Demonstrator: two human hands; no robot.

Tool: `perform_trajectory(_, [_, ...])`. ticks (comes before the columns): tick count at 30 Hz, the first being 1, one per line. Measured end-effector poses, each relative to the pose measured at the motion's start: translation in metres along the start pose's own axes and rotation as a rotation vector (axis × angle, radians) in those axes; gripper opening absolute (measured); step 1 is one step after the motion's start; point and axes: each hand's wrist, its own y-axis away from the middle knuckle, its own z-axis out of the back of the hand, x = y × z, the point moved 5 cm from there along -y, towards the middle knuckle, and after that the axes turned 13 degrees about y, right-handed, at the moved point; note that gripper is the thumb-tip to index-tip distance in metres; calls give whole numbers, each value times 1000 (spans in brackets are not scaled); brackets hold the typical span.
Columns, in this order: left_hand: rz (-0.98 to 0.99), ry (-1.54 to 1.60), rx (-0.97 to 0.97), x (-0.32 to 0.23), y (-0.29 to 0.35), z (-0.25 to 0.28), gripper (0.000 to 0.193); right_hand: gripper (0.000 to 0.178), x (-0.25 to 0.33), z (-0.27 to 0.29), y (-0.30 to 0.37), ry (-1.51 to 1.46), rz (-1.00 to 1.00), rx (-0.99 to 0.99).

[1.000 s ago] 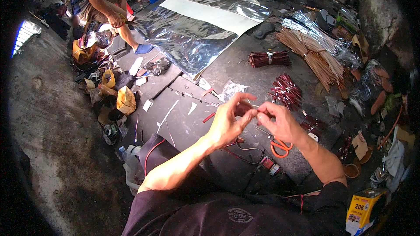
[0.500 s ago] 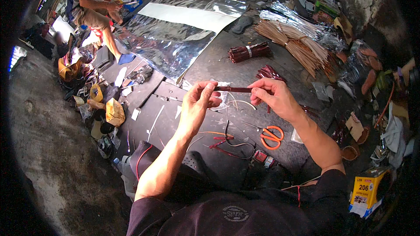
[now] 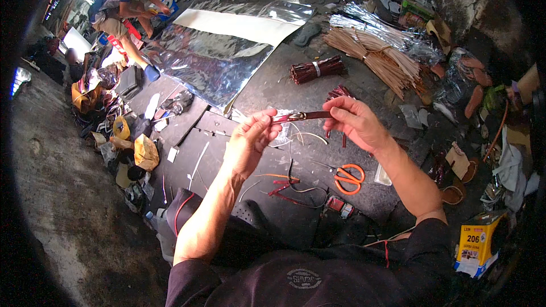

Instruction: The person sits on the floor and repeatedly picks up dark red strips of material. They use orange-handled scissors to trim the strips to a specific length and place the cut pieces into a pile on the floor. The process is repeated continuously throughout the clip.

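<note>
A narrow dark red strap [image 3: 316, 115] with a small shiny metal buckle [image 3: 297, 116] is stretched between my two hands, above the dark work surface. My left hand [image 3: 248, 146] pinches its left end between thumb and fingers. At the other end, the thumb and forefinger of my right hand [image 3: 362, 127] close on the strap. Behind my right hand lies a loose bundle of dark red strips [image 3: 340, 92], partly hidden by the fingers. A tied bundle of similar strips [image 3: 318, 70] lies farther off. Orange-handled scissors [image 3: 349, 179] rest below my right hand.
Tan strips [image 3: 372, 59] and silver strips [image 3: 369, 31] lie at the far right. A reflective sheet [image 3: 213, 77] with a white strip [image 3: 239, 26] covers the far floor. A co-worker [image 3: 116, 11] bends at far left. A yellow can [image 3: 479, 243] stands at lower right; scraps [image 3: 147, 152] line the left.
The strap has turned between my hands, so its metal buckle now shows. My left hand has shifted slightly left and lower. The co-worker leans farther forward, and the whole view has shifted slightly.
</note>
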Motion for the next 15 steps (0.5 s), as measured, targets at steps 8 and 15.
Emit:
perform_trajectory(8, [162, 271, -36, 28, -7, 7, 34, 23, -40, -17, -1, -244, -67, 120])
perform_trajectory(15, [-149, -481, -54, 1, 8, -19, 48, 23, -7, 96, 29, 194, -8, -94])
